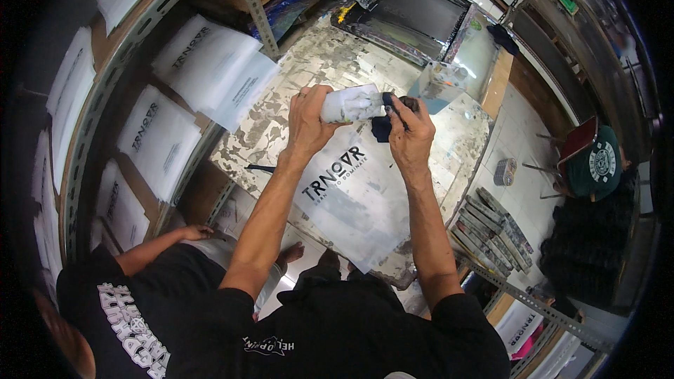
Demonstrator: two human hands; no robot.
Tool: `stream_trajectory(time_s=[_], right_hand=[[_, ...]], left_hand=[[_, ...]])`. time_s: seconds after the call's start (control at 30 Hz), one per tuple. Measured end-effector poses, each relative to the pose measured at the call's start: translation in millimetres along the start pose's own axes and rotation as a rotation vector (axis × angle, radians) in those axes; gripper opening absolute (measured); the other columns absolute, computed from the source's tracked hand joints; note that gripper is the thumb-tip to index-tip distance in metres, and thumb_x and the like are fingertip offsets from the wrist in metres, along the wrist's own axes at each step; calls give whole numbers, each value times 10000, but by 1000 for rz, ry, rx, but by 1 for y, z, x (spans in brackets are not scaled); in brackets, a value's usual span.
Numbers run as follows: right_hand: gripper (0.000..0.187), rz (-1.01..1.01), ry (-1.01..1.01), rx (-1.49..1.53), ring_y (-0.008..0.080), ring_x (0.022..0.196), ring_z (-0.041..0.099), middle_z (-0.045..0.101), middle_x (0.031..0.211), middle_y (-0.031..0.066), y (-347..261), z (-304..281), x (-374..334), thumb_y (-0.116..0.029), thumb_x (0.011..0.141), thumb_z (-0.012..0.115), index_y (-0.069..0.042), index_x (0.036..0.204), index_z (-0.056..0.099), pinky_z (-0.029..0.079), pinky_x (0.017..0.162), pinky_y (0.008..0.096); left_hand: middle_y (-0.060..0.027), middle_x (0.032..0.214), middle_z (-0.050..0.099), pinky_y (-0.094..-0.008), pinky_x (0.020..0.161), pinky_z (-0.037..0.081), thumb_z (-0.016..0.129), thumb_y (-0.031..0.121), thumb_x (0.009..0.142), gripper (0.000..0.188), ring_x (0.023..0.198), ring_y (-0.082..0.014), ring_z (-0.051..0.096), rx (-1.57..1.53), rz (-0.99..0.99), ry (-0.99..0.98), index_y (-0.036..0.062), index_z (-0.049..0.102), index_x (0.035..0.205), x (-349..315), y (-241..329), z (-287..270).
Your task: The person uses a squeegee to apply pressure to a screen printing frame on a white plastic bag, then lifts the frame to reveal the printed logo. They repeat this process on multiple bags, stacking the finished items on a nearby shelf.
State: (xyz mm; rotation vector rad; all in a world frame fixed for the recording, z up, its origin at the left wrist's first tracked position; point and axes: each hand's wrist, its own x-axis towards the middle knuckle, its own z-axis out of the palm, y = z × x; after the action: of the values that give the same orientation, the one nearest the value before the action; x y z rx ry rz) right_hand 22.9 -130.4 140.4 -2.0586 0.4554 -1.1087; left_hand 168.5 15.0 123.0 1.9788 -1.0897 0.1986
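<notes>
Above the worktable, my left hand (309,118) is closed round a white, paint-smudged container (347,104), which lies tipped on its side with its narrower end toward the right. At that end, my right hand (411,125) pinches a dark cloth (381,128); part of it hangs below the fingers. Below both hands, a translucent white plastic bag (358,214) with black print lies on the worn, paint-flaked tabletop (305,63).
A dark framed printing screen (421,17) lies at the table's far end, near a smudged box (441,84). Racks at left hold printed bags (158,123). Another person (175,267) sits close on my left. Stained slats (491,231) and a stool (579,151) stand right.
</notes>
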Motion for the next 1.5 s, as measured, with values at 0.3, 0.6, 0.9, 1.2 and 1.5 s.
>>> stream_trajectory(time_s=[0.3, 0.6, 0.9, 1.2, 1.5], right_hand=[[152, 569, -5, 474, 129, 740, 637, 625, 912, 88, 53, 30, -43, 108, 910, 611, 128, 1032, 699, 550, 657, 237], [110, 628, 70, 567, 130, 746, 658, 673, 891, 86, 66, 50, -54, 69, 926, 624, 128, 1008, 669, 547, 674, 254], [167, 519, 23, 707, 117, 728, 612, 696, 862, 89, 36, 47, 21, -27, 914, 688, 117, 998, 693, 527, 676, 265], [153, 587, -146, 203, 124, 728, 599, 675, 895, 73, 47, -66, -87, -5, 902, 681, 89, 1021, 704, 474, 650, 258], [306, 316, -479, -143, 292, 825, 676, 664, 966, 158, 18, -88, -234, 22, 823, 662, -43, 1115, 727, 553, 707, 385]], left_hand=[[-49, 928, 609, -439, 927, 378, 731, -49, 670, 360, 1021, -293, 580, 376, 244, -241, 103, 603, 970, 20, 30, -25], [-51, 955, 631, -449, 956, 371, 802, 17, 638, 395, 1044, -305, 601, 381, 286, -232, 98, 617, 977, 28, 19, -19], [-101, 1088, 677, -386, 923, 491, 931, 139, 659, 609, 1078, -253, 637, -454, -243, 61, 49, 576, 1146, 14, -66, 36], [-183, 1327, 570, -380, 1069, 434, 878, 155, 762, 852, 1234, -276, 553, -418, -484, 303, -6, 365, 1423, -10, -87, 55], [-216, 1303, 585, -493, 1025, 385, 896, 334, 666, 825, 1219, -399, 538, 138, -279, 67, -15, 543, 1324, -249, 58, 4]])
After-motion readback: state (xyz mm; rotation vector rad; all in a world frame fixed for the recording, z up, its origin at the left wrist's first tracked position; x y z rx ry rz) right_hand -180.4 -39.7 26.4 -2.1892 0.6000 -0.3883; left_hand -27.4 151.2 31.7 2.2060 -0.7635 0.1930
